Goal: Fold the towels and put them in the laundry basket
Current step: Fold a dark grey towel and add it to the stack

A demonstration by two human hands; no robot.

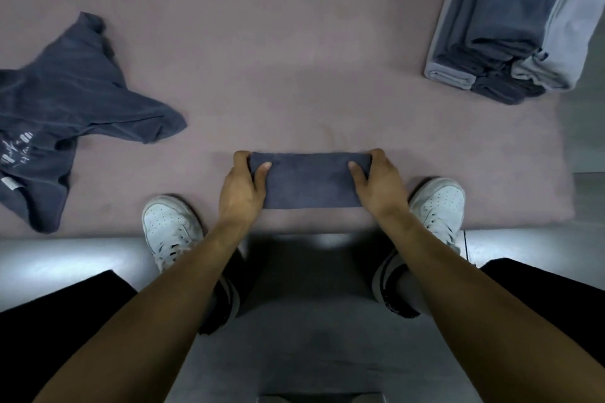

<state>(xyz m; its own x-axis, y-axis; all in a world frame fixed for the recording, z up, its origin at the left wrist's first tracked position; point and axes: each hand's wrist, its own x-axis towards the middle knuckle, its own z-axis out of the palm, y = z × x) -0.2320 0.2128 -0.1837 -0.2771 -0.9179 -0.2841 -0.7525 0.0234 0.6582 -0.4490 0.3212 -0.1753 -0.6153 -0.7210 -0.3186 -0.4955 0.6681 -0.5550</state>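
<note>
Two bare forearms reach forward from the bottom edge, over dark trousers and a grey floor. White sneakers, one by the left wrist, the other by the right, toes resting on the near edge of a pinkish mat.

Between the feet, on the mat: a dark blue towel, folded into a compact flat rectangle. Left hand grips its left end, thumb on top of the cloth, fingers curled round the far corner. Right hand mirrors it on the right end, thumb on top, fingers wrapped over the far edge. Towel lies flat, or very nearly; whether it is lifted off the mat cannot be told from this angle.

Far right on the mat: a stack of folded towels, dark blue and pale grey-blue, leaning against one another, well apart from the hands.

Left side: a crumpled dark blue cloth, unfolded, with a small white label near its lower edge and faint light markings.
</note>
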